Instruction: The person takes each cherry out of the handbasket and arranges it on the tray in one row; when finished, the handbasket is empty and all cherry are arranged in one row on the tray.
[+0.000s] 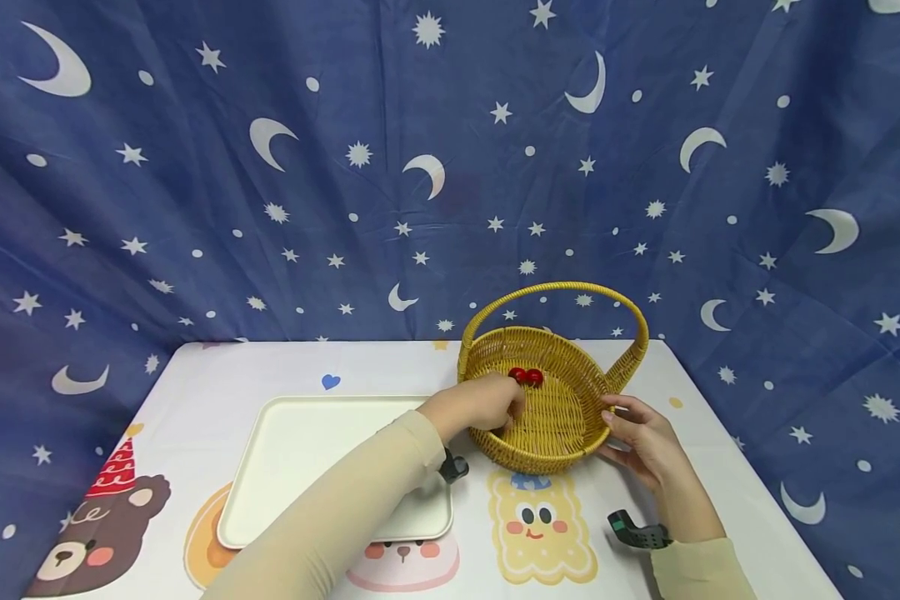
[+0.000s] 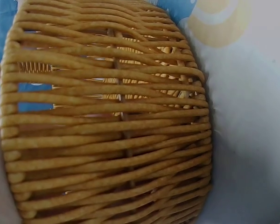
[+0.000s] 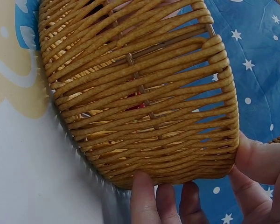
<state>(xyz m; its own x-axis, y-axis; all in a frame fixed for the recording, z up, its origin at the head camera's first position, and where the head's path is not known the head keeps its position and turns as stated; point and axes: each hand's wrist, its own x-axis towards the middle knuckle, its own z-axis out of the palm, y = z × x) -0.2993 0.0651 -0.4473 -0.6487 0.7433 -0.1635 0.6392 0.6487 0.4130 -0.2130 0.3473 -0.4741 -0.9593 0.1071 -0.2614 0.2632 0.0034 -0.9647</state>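
A round yellow wicker basket point(image 1: 532, 461) with a tall arched handle stands at the back right of the table. My left hand point(image 1: 487, 402) reaches over its left rim, fingers bent down inside; the fingertips are hidden, so whether they hold anything does not show. Two shiny red round fruits point(image 1: 527, 377) lie in the basket just beyond that hand. At the right rim, my right hand point(image 1: 648, 442) grips the basket, thumb at the edge and other fingers against the outer wall point(image 3: 154, 121). The left wrist view is mostly filled by the woven side point(image 2: 112, 140).
A white rectangular tray point(image 1: 300, 450) lies left of the basket, partly under my left forearm. The tablecloth point(image 1: 750, 533) has cartoon prints. Behind the table hangs a blue curtain point(image 1: 480, 192) with moons and stars.
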